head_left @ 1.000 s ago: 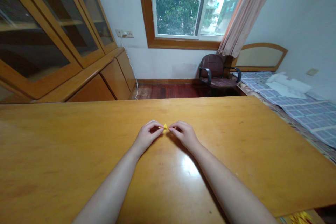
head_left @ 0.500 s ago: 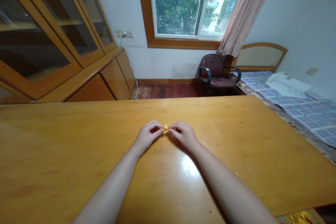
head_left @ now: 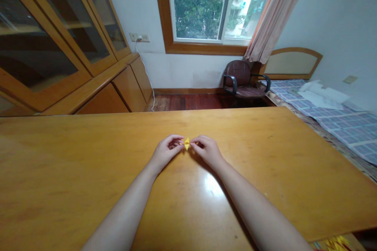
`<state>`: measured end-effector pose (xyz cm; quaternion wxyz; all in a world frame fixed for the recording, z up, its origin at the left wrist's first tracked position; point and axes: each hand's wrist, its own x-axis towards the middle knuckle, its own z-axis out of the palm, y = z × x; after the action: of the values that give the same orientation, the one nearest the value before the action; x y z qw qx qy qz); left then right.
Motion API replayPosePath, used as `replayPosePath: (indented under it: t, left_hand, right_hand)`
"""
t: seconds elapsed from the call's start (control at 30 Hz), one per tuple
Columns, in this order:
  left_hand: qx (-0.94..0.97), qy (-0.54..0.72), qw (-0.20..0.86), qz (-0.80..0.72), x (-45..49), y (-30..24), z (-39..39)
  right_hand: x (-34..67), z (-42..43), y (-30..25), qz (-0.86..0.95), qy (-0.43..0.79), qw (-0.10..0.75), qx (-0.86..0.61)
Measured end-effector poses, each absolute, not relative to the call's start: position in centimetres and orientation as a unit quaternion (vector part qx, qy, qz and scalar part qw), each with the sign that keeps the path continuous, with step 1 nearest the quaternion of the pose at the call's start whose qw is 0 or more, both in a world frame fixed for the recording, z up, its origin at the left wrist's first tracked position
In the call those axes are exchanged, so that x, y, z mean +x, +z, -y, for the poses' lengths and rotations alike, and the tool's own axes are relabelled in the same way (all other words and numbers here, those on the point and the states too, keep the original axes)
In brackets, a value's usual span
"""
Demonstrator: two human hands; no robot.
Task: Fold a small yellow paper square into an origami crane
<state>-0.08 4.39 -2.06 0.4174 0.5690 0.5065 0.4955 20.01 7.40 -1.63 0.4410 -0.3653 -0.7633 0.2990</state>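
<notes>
Over the middle of the wooden table [head_left: 97, 164], a small yellow paper crane [head_left: 187, 144] sits between my two hands, with points up and down and thin ends to the sides. My right hand [head_left: 206, 150] pinches its right end between thumb and fingertips. On the other side, my left hand [head_left: 167, 151] has thumb and forefinger apart around the thin left end; whether a finger touches it is too small to tell. Both forearms reach in from the near edge.
Glass-door cabinets [head_left: 88, 70] line the left wall. Past the table's far edge stand a dark red armchair [head_left: 243, 80] and a bed [head_left: 332, 115] with a checked cover. At the lower right, yellow pieces [head_left: 337, 243] lie below the table edge.
My left thumb and forefinger have parted from their pinch on the crane. The crane has turned, so its upper and lower points show wider. My right hand has barely shifted.
</notes>
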Motion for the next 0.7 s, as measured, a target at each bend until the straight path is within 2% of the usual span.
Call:
replayPosePath:
  t: [0.27, 0.53, 0.7]
  left_hand:
    - [0.616, 0.452, 0.367, -0.531, -0.22, -1.87, -4.41]
    - [0.638, 0.435, 0.347, -0.532, -0.17, -1.44, -4.27]
    - [0.645, 0.426, 0.340, -0.536, -0.33, -1.49, -4.29]
  right_hand:
    - [20.12, -7.45, -1.26, 0.738, 0.339, 0.446, -0.377]
    - [20.21, -7.97, -1.64, 0.615, 0.514, 0.437, -0.409]
    - [20.38, -8.21, -1.59, 0.588, 0.539, 0.448, -0.403]
